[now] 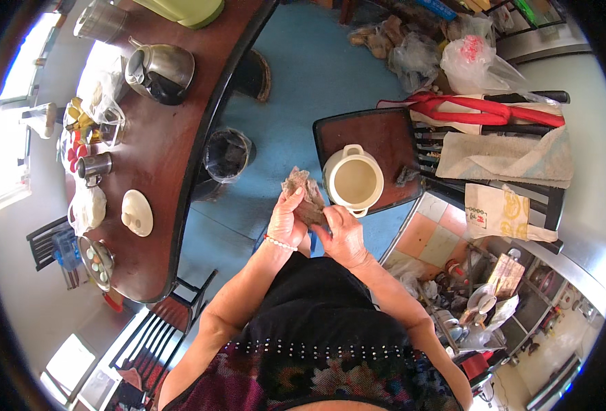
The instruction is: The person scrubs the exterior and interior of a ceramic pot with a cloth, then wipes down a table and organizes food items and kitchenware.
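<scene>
A crumpled, brownish-grey rag (305, 195) is bunched between my two hands. My left hand (284, 220), with a beaded bracelet at its wrist, grips the rag with the thumb on top. My right hand (344, 236) pinches the rag's lower right side. Just beyond my right hand, a cream two-handled pot (330, 181) stands uncovered on the brown chair seat (344, 127). The pot's pale inside shows. A small dark scrap (407, 175) lies beside it on the seat. On the table at the left rests a cream lid (137, 213), apart from both hands.
The curved brown table (159, 151) carries a metal kettle (162, 72), a metal mug (95, 165) and a dish of eggs (97, 264). A lined bin (228, 156) stands beside it. Towels (505, 159) hang over the chair back. Plastic bags (477, 65) lie at the far right.
</scene>
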A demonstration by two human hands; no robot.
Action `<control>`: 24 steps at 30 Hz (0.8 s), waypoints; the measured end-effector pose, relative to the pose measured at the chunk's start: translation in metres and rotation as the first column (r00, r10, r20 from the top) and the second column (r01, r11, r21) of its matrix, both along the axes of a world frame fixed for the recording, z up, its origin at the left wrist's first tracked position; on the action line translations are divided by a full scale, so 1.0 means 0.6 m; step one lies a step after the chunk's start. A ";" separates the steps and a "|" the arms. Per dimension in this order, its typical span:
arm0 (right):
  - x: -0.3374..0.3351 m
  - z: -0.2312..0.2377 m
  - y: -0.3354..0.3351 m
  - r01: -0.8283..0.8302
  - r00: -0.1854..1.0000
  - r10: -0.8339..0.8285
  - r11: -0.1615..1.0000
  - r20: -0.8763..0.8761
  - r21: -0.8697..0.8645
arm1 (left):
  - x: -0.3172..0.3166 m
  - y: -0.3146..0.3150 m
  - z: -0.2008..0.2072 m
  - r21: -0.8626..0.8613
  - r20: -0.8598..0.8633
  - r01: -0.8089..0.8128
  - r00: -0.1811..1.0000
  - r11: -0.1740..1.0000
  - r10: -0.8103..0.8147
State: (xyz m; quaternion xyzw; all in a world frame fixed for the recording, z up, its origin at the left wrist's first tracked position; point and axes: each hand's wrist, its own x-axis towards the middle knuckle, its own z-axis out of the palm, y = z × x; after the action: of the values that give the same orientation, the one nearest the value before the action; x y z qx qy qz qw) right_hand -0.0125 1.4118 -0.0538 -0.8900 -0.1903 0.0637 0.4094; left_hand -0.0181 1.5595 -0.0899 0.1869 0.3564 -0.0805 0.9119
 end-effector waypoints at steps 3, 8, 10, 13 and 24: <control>0.001 0.001 -0.001 -0.052 0.999 0.053 0.993 0.011 -0.106 | 0.001 -0.001 -0.003 0.017 -0.005 0.009 1.000 1.000 -0.009; 0.016 0.002 -0.015 0.347 0.824 0.019 0.773 -0.566 0.531 | -0.003 0.023 0.012 -0.196 0.003 0.115 0.993 0.974 -0.117; 0.015 0.004 -0.021 0.663 0.524 0.175 0.530 -0.833 0.529 | -0.008 0.032 0.014 -0.261 0.057 0.171 0.985 0.950 -0.162; 0.024 0.030 -0.023 0.807 0.393 0.293 0.345 -0.872 0.479 | -0.012 0.043 0.020 -0.272 0.145 0.253 0.965 0.928 -0.221; 0.018 0.046 -0.079 0.844 0.407 0.367 0.201 -0.837 0.498 | -0.048 0.157 0.043 -0.073 0.112 0.533 0.844 0.843 -0.524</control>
State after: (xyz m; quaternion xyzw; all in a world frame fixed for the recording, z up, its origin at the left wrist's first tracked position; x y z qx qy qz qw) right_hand -0.0019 1.3643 -0.0262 -0.2841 0.2378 0.2902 0.8823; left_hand -0.0469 1.6535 -0.0639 0.2347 0.2460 -0.3385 0.8774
